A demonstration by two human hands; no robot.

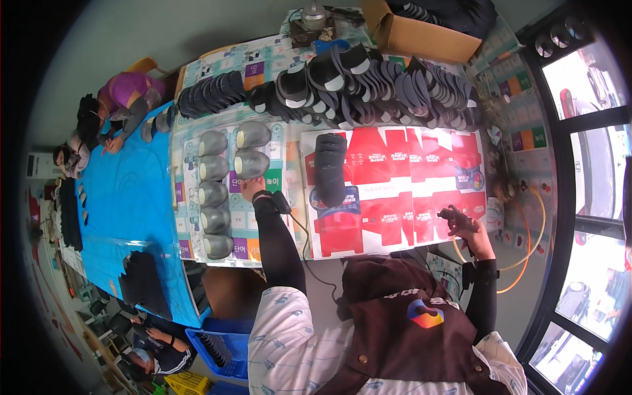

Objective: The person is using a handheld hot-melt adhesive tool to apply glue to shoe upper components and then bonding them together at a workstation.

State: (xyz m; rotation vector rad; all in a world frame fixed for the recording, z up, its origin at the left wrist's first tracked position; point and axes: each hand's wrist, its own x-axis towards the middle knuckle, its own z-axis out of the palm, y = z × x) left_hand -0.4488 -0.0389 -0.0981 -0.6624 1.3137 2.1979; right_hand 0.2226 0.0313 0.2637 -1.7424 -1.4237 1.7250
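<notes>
My left hand (251,189) reaches forward over the table, its fingers closed at the near edge of a grey dome-shaped piece (251,164) with a pale oval end. Just beyond lies a second such grey piece (253,135). To their left, several more stand in a column, among them a near one (218,247). My right hand (478,238) is wrapped round a dark spray gun (455,219) at the table's right front edge. Between my hands, a stack of dark grey curved pieces (330,168) rests on a red and white printed sheet (382,187).
Rows of dark curved pads (355,85) line the far side, with a cardboard box (421,36) behind. A yellow hose (544,224) loops at right. People sit around the blue table (125,191) at left. A blue crate (227,342) stands below it.
</notes>
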